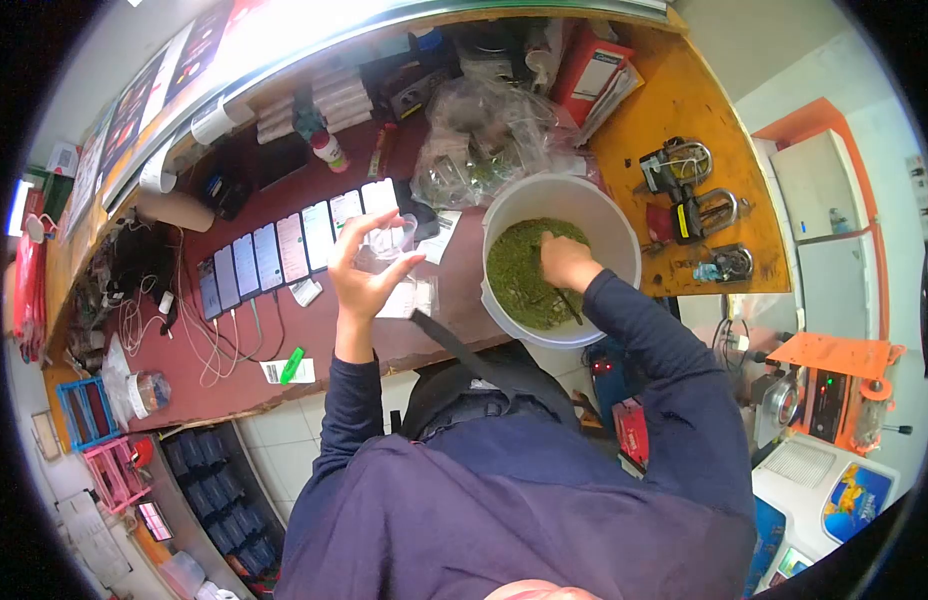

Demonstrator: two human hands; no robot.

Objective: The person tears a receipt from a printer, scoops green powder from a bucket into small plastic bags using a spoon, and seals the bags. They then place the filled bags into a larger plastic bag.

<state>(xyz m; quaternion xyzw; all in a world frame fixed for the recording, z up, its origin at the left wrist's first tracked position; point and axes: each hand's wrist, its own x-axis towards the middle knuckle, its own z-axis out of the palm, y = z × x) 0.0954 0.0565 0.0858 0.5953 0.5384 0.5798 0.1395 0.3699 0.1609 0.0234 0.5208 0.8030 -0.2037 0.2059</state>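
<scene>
My left hand [366,278] is raised over the table, thumb and fingers curved round a small clear plastic cup [396,240]. Inside the large white bucket [616,222] lies a heap of green, finely chopped leafy stuff [519,272]. Reaching into the bucket from the right, my right hand [566,264] has its fingers bunched at the surface of this green stuff. What those fingers grip is hidden. A thin dark stick or handle [572,308] slants out just below them, against the bucket's near wall.
A row of several lit phones [292,246] lies on the red-brown table [209,372]. Cables and a green marker [292,365] are at its left. Behind the bucket sits a clear plastic bag [479,140]. Padlocks [706,215] rest on the wooden shelf at right.
</scene>
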